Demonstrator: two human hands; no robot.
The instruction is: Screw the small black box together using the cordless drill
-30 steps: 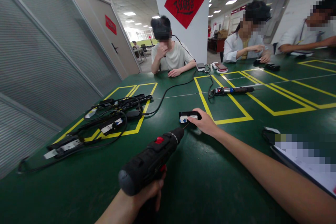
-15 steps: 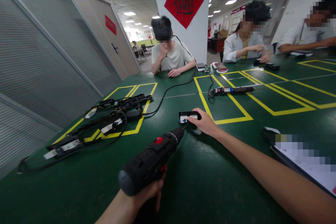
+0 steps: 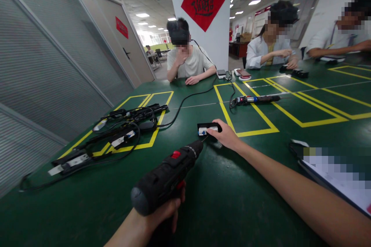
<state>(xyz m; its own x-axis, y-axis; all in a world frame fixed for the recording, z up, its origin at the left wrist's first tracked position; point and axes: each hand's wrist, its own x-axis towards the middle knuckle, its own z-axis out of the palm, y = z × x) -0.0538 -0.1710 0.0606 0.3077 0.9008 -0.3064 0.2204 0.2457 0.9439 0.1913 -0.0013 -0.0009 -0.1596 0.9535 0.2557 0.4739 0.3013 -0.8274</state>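
Note:
A black power drill (image 3: 166, 179) with a red button is gripped in my left hand (image 3: 168, 210), which wraps round its handle. Its thin bit points up and right at a small black block (image 3: 208, 126) with white and blue parts on its near side. My right hand (image 3: 224, 134) pinches the right end of this block, thumb in front. The bit's tip is close to the block's near face; whether they touch I cannot tell.
Black devices with cables (image 3: 127, 123) lie at the left over yellow tape outlines. A tool with a blue band (image 3: 255, 100) lies beyond my right hand. Papers (image 3: 339, 177) sit at the right. Three people sit across the green table (image 3: 191, 114); small items (image 3: 232, 74) stand near them.
The fingers of my left hand have shifted slightly at the drill's trigger. The drill, the block and my right hand look almost the same.

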